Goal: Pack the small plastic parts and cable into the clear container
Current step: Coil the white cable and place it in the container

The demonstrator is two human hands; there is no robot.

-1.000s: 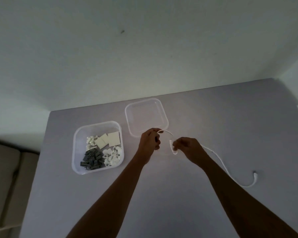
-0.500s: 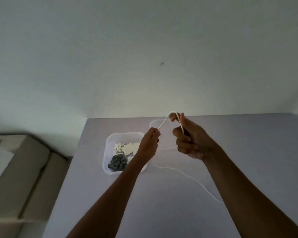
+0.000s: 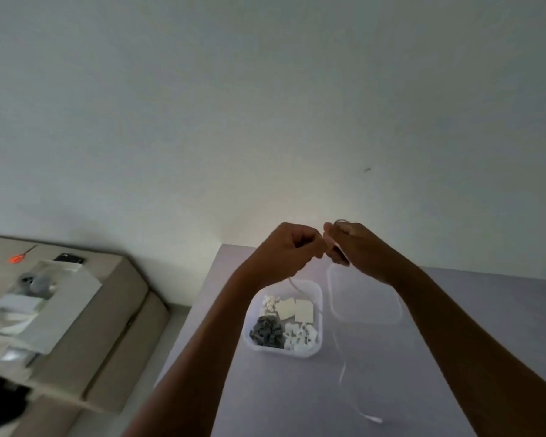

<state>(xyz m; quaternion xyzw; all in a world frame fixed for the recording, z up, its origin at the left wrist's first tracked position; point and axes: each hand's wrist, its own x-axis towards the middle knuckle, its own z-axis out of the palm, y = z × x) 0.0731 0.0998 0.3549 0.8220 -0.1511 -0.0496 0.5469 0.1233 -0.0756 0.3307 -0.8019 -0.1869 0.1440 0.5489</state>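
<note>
From the head camera, both hands are now sitting higher against the pale wall than half a second ago, and they have drawn together until the knuckles are almost meeting; earlier a raised arch of cable was spanning a clear gap between them. The view has also swung left, so the beige cabinet (image 3: 76, 326) with its clutter of papers is filling more of the left side.

The left hand (image 3: 289, 252) is curling into a fist, its fingers pinching the white cable (image 3: 344, 373), which is dropping from under it toward the container. The right hand (image 3: 355, 247) is likewise curling its fingers round the cable, a small loop of it peeping above the knuckles. Both hands are hovering above the far edge of the grey table (image 3: 470, 326).

The cable's free length is running roughly toward the camera, trailing down the table right of the container and ending in a blurred tip near the bottom edge; the blur is hiding its exact course.

There is one cable, one clear container (image 3: 256, 316) and one clear lid (image 3: 364, 298). The container is standing on the table below the left hand, with the lid just beside it on the right, lying flat. Inside the container are lying a pile of grey parts (image 3: 267, 332), two heaps of small white parts (image 3: 300, 337) and two pale square pieces (image 3: 295, 309); single parts are too small to count.
</note>
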